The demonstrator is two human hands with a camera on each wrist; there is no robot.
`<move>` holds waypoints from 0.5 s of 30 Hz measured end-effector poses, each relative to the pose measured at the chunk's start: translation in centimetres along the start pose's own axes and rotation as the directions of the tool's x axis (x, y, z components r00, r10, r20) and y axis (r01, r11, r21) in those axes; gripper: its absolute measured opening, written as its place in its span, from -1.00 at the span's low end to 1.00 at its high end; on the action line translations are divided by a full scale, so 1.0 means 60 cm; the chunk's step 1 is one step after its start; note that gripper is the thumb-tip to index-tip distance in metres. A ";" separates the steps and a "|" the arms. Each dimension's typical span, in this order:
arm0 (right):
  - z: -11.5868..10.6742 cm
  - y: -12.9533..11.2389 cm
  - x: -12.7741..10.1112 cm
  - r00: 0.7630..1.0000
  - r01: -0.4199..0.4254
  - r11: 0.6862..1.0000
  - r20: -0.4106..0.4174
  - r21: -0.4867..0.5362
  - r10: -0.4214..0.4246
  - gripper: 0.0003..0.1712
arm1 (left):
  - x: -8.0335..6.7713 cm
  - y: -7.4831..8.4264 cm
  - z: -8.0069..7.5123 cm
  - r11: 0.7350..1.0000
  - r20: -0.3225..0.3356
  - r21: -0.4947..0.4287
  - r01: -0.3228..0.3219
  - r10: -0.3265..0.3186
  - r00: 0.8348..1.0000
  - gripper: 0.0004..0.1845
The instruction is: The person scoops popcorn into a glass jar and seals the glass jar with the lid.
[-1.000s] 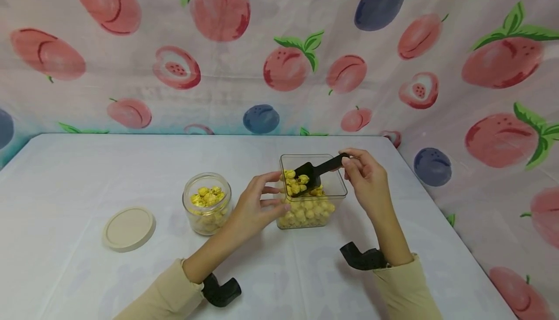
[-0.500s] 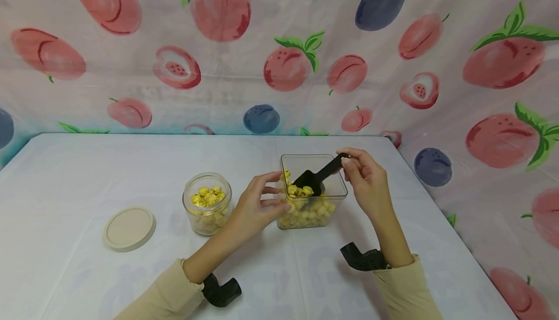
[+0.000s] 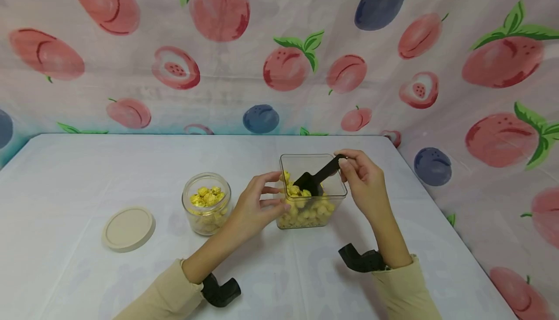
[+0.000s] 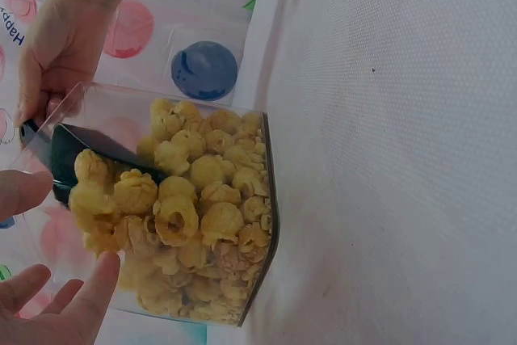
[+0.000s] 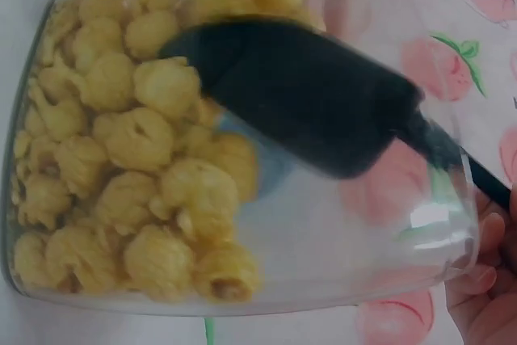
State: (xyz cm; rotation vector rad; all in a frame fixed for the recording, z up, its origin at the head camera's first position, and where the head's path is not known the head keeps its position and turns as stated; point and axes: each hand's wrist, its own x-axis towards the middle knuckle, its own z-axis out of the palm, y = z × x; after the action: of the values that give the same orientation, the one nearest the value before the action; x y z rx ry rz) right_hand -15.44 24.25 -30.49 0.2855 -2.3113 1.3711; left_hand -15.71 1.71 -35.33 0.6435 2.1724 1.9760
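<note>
A clear square container (image 3: 312,216) of yellow popcorn (image 4: 198,208) stands on the table. My right hand (image 3: 364,177) pinches the handle end of a black scoop (image 3: 311,183), which slants down into the container. Through the wall in the right wrist view, the scoop's blade (image 5: 291,90) lies tilted among the upper popcorn. My left hand (image 3: 259,201) rests its spread, fairly straight fingertips against the container's left side, with the thumb by the near left corner. Left of that hand stands a round glass jar (image 3: 196,220), its mouth uncovered, with popcorn inside.
A round beige lid (image 3: 128,229) lies on the white-covered table (image 3: 262,281), left of the jar. Behind the table hangs a fruit-patterned cloth (image 3: 227,68). Black curved mounts (image 3: 221,291) sit at both wrists.
The scoop has tipped steeper and sunk lower into the popcorn; its blade has shifted slightly. My right hand has moved slightly left. My left hand, jar and lid stay put.
</note>
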 end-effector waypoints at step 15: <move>0.001 0.002 0.003 0.994 -0.104 0.986 -0.002 0.127 0.105 -0.79 | -0.001 0.002 -0.001 1.000 0.003 -0.001 0.004 -0.004 1.000 -0.32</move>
State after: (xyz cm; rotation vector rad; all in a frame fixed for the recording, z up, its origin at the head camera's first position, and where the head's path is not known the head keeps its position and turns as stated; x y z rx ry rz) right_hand -15.66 24.27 -30.49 0.1982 -2.2646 1.5704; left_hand -15.68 1.65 -35.23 0.6410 2.1697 1.9723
